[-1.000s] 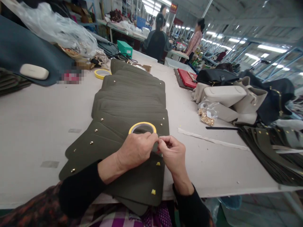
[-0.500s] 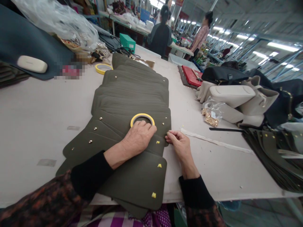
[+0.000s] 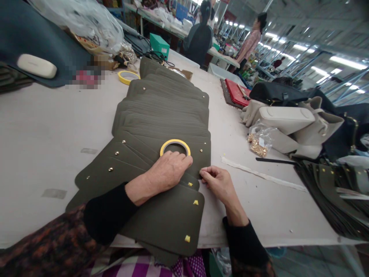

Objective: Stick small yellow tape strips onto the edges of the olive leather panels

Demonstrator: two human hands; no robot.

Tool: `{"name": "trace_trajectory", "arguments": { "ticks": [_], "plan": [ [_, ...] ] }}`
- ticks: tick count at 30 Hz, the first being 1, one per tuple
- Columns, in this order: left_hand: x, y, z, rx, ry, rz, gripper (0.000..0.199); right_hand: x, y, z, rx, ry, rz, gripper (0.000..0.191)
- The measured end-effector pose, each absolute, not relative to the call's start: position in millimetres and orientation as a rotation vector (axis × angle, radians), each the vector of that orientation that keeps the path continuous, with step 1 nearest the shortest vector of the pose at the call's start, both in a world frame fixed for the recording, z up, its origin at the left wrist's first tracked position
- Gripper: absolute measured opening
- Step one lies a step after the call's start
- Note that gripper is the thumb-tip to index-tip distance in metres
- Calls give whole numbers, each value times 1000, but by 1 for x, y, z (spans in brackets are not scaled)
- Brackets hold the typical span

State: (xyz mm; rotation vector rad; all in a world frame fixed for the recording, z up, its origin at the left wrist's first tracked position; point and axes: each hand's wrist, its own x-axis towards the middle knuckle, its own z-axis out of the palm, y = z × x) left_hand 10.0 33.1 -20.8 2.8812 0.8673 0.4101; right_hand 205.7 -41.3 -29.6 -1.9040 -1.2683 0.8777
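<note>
Dark olive panels [image 3: 167,219] lie overlapped in a long fanned stack running away from me. They have rounded corners and small metal studs; a few yellow bits of tape sit near the right edge of the nearest ones. My left hand [image 3: 165,171] rests over the stack, its fingers curled on the near side of a roll of yellow tape [image 3: 164,145]. Part of that roll is hidden by the fingers. At the stack's right edge, my right hand [image 3: 217,182] is closed in a pinch, thumb and forefinger on the border of a panel.
Another yellow tape roll [image 3: 128,77] lies beyond, left of the stack. To the right are a white strip [image 3: 265,175], a bag of gold-coloured hardware [image 3: 258,146], pale handbags [image 3: 288,115] and more olive pieces [image 3: 325,192]. People [image 3: 198,42] are in the background.
The view has shifted slightly. My right hand has moved a little left and nearer along the panel edges. My left hand stays at the tape roll.
</note>
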Motion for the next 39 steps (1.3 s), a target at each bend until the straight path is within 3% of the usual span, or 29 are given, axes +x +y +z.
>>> {"name": "trace_trajectory", "arguments": {
  "ticks": [11, 14, 16, 20, 24, 33, 39],
  "plan": [
    [10, 32, -24, 2900, 863, 424, 12, 199, -33, -27, -2096, -1559, 548, 17],
    [9, 32, -24, 2897, 861, 433, 13, 204, -38, -26, -2092, -1591, 437, 27],
    [8, 32, -23, 2888, 856, 444, 14, 209, -44, -25, -2046, -1600, 317, 30],
    [8, 33, -21, 2889, 836, 479, 17, 215, -56, -24, -1778, -1905, 122, 15],
    [7, 35, -19, 2852, 805, 508, 17, 211, -54, -25, -1657, -2229, 51, 20],
    [3, 38, -20, 2719, 713, 685, 19, 205, -32, -25, -2052, -1820, 375, 16],
    [-5, 36, -11, 2586, 647, 873, 25, 203, -48, -13, -1943, -1834, 728, 18]
  ]
}}
